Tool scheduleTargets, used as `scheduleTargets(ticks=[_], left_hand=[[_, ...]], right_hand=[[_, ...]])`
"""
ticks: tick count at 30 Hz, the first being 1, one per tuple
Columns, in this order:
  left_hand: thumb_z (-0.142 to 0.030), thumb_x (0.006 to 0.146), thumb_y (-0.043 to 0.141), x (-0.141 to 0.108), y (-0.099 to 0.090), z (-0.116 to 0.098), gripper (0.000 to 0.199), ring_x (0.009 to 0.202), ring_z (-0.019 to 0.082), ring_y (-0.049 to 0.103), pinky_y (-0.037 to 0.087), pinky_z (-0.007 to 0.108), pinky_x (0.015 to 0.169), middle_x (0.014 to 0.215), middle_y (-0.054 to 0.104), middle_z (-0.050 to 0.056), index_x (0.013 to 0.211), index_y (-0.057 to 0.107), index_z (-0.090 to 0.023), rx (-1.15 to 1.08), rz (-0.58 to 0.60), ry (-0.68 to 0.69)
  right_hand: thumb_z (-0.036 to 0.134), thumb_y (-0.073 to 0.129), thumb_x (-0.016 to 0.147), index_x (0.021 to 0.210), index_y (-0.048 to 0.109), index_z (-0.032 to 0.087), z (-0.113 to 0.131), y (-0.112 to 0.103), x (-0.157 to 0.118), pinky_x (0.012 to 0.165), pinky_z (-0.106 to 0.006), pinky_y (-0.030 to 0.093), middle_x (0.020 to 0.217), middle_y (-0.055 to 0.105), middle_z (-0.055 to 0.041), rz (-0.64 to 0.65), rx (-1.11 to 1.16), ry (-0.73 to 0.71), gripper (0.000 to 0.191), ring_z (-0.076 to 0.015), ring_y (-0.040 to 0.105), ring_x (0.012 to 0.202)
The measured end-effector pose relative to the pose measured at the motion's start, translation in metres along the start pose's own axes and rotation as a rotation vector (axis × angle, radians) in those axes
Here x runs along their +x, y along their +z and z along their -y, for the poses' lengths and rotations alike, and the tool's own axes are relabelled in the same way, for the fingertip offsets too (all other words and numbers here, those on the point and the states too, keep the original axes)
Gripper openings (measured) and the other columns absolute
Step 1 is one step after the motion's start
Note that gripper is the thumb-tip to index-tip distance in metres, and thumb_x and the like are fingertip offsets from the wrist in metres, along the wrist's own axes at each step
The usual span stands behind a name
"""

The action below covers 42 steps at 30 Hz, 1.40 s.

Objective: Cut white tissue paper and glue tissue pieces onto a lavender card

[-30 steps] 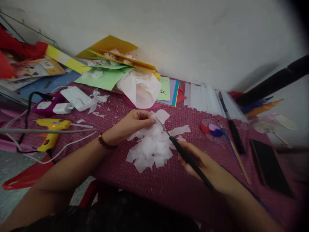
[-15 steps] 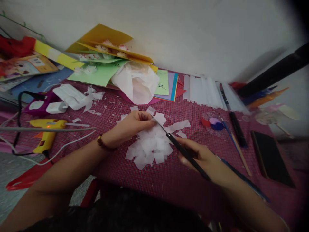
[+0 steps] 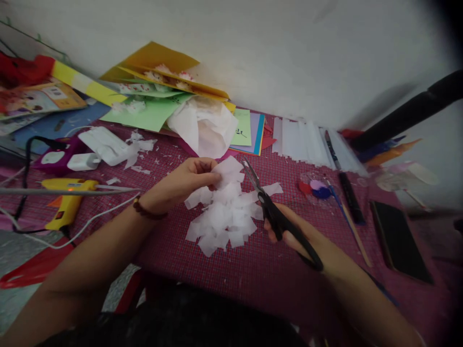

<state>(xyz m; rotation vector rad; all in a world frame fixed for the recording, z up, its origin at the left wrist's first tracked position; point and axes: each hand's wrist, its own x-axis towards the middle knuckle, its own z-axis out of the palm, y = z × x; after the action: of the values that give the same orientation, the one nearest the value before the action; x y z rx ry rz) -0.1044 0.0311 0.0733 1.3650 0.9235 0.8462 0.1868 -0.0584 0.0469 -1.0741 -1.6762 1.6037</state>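
Observation:
Between thumb and fingers my left hand (image 3: 197,176) pinches a piece of thin white paper (image 3: 229,171). My right hand (image 3: 294,229) is wrapped round the black handles of a pair of scissors (image 3: 269,207). The scissor blades are slightly parted and point up and away, just right of the held paper and apart from it. Below the hands lies a loose pile of cut white paper pieces (image 3: 224,219) on the red checked tablecloth (image 3: 173,255). Part of the held piece overlaps the pile's far end, so its lower outline is hard to make out.
At left are a yellow glue gun (image 3: 68,202) with its cable and a purple power strip (image 3: 54,156). Coloured paper sheets (image 3: 152,113) and a crumpled white sheet (image 3: 204,123) stand behind. To the right lie a paintbrush (image 3: 356,233), a black marker (image 3: 350,197) and a dark phone-like slab (image 3: 400,241).
The scissors have opened and drawn back to the right from my left fingers. My left hand has shifted slightly left, and the white piece it holds now shows broad side up.

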Motion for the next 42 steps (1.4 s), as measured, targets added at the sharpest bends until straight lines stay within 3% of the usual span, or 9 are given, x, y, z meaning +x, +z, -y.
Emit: scheduleTargets(ticks=[3, 6, 14, 20, 27, 33, 36, 39, 42], left_hand=[[-0.024, 0.076, 0.070, 0.000, 0.004, 0.002, 0.013, 0.063, 0.007, 0.056, 0.045, 0.020, 0.062, 0.069, 0.062, -0.001, 0.071, 0.062, -0.015, -0.057, -0.051, 0.038], [-0.024, 0.076, 0.069, 0.001, 0.008, 0.003, 0.014, 0.060, 0.006, 0.054, 0.043, 0.019, 0.059, 0.067, 0.061, -0.002, 0.069, 0.061, -0.015, -0.056, -0.005, 0.025], [-0.033, 0.078, 0.067, 0.000, 0.018, 0.007, 0.021, 0.055, 0.007, 0.049, 0.036, 0.019, 0.050, 0.064, 0.060, -0.001, 0.067, 0.061, -0.016, 0.063, 0.085, -0.151], [-0.031, 0.077, 0.065, -0.001, 0.021, 0.005, 0.020, 0.054, 0.007, 0.046, 0.033, 0.020, 0.050, 0.061, 0.057, -0.002, 0.065, 0.059, -0.016, 0.062, 0.051, -0.183], [-0.033, 0.080, 0.065, -0.002, 0.017, 0.006, 0.025, 0.054, 0.007, 0.045, 0.032, 0.020, 0.051, 0.062, 0.054, -0.002, 0.064, 0.057, -0.016, 0.134, 0.070, -0.168], [-0.027, 0.080, 0.063, 0.000, 0.006, 0.002, 0.021, 0.059, 0.007, 0.047, 0.040, 0.020, 0.058, 0.064, 0.053, -0.003, 0.064, 0.054, -0.016, 0.161, 0.011, -0.089], [-0.022, 0.074, 0.071, 0.005, 0.002, 0.006, 0.015, 0.078, 0.011, 0.059, 0.047, 0.023, 0.070, 0.087, 0.065, 0.002, 0.085, 0.063, -0.017, 0.172, -0.030, 0.023], [-0.018, 0.063, 0.081, 0.007, 0.004, 0.009, 0.060, 0.115, 0.020, 0.059, 0.050, 0.029, 0.090, 0.129, 0.062, 0.008, 0.120, 0.061, -0.023, 0.135, 0.028, 0.169], [-0.020, 0.065, 0.080, 0.004, 0.011, 0.009, 0.060, 0.129, 0.025, 0.053, 0.049, 0.034, 0.100, 0.142, 0.056, 0.010, 0.122, 0.063, -0.024, 0.093, 0.154, 0.177]], right_hand=[[0.053, 0.066, 0.090, 0.139, 0.052, 0.027, 0.002, -0.002, -0.002, 0.079, -0.031, 0.050, 0.100, 0.059, -0.0050, 0.041, -0.012, 0.053, 0.058, -0.0178, 0.057, 0.084], [0.049, 0.070, 0.088, 0.143, 0.048, 0.026, 0.004, 0.000, -0.001, 0.086, -0.033, 0.051, 0.110, 0.061, -0.0075, 0.075, -0.009, 0.101, 0.064, -0.0199, 0.060, 0.095], [0.045, 0.075, 0.083, 0.139, 0.054, 0.024, 0.010, 0.009, 0.007, 0.101, -0.039, 0.048, 0.129, 0.062, -0.0102, 0.093, 0.015, 0.123, 0.064, -0.0250, 0.060, 0.114], [0.049, 0.076, 0.081, 0.134, 0.059, 0.023, 0.009, 0.010, 0.007, 0.081, -0.035, 0.052, 0.104, 0.065, -0.0059, 0.033, 0.015, 0.156, 0.062, -0.0197, 0.061, 0.088], [0.051, 0.073, 0.084, 0.130, 0.063, 0.026, 0.011, 0.010, 0.007, 0.053, -0.026, 0.038, 0.078, 0.055, 0.0016, 0.010, -0.015, 0.248, 0.054, -0.0118, 0.046, 0.060], [0.059, 0.070, 0.083, 0.139, 0.057, 0.027, -0.002, -0.003, 0.001, 0.065, -0.032, 0.048, 0.098, 0.063, -0.0066, 0.072, 0.021, 0.121, 0.065, -0.0179, 0.056, 0.074], [0.062, 0.063, 0.088, 0.143, 0.053, 0.029, -0.009, -0.007, 0.001, 0.066, -0.031, 0.050, 0.100, 0.063, -0.0062, 0.162, 0.101, 0.071, 0.065, -0.0176, 0.058, 0.075], [0.065, 0.059, 0.089, 0.138, 0.055, 0.029, -0.011, -0.003, 0.003, 0.065, -0.030, 0.049, 0.097, 0.063, -0.0050, 0.223, 0.182, 0.054, 0.061, -0.0156, 0.057, 0.072], [0.072, 0.057, 0.085, 0.125, 0.063, 0.026, -0.006, 0.003, 0.001, 0.063, -0.031, 0.049, 0.091, 0.064, -0.0054, 0.212, 0.116, 0.076, 0.061, -0.0172, 0.057, 0.069]])
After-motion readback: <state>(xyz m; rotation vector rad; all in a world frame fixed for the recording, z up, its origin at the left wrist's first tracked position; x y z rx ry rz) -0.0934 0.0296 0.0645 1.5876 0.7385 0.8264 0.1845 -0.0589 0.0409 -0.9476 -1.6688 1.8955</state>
